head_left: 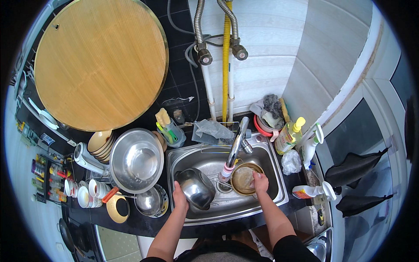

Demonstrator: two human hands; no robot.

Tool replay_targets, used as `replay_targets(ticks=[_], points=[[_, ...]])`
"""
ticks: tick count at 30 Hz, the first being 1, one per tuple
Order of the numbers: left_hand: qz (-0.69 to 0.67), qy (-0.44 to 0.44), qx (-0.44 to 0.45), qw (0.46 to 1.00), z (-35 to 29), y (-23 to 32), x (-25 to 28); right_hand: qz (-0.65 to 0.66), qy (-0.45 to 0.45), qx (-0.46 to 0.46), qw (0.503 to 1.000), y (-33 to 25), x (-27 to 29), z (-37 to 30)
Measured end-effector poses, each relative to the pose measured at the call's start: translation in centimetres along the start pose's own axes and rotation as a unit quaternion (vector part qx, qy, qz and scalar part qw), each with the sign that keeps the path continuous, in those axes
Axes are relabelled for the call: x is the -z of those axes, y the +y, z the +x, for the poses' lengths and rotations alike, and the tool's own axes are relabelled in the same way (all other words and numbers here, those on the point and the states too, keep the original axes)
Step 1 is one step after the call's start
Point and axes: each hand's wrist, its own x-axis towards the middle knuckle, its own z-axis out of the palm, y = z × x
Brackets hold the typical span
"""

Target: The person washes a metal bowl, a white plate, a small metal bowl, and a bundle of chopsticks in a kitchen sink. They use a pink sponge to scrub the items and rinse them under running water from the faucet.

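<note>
Two hands: my left hand (180,198) grasps the left side of a tilted steel pot (198,188); my right hand (260,182) grips the right rim of a brown bowl (240,177).
Sink (244,208): holds both vessels; I have bare steel right of the bowl and in front of it.
Faucet (236,146): its spout comes down between pot and bowl, narrowing my gap there.
Left rim: close beside my pot, with a steel basin (124,163) just beyond.
Right rim: a crumpled plastic bag (291,162) lies near.
</note>
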Motion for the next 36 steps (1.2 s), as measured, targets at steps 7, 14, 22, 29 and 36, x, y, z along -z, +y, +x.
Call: replay_targets(ticks=[7,14,22,29,36], points=[[0.207,0.002,-0.061,0.976,-1.0,0.2,0.4,-0.232,-0.018,0.098,0.967,-4.1,2.1,-0.8],[0.316,-0.093,-0.084,0.941,0.3,-0.6,2.2,-0.316,-0.001,0.322,0.892,-1.1,1.1,-0.8],[0.305,-0.092,-0.112,0.941,0.2,-0.5,3.4,-0.235,-0.351,0.305,0.853,-2.2,-5.8,-5.2],[0.259,-0.122,-0.097,0.953,-0.8,-0.3,3.2,-0.471,-0.226,0.393,0.757,4.2,-18.5,-3.5],[0.233,-0.107,-0.081,0.963,-0.4,-0.1,3.7,-0.623,-0.215,0.372,0.654,3.5,-20.1,-1.9]])
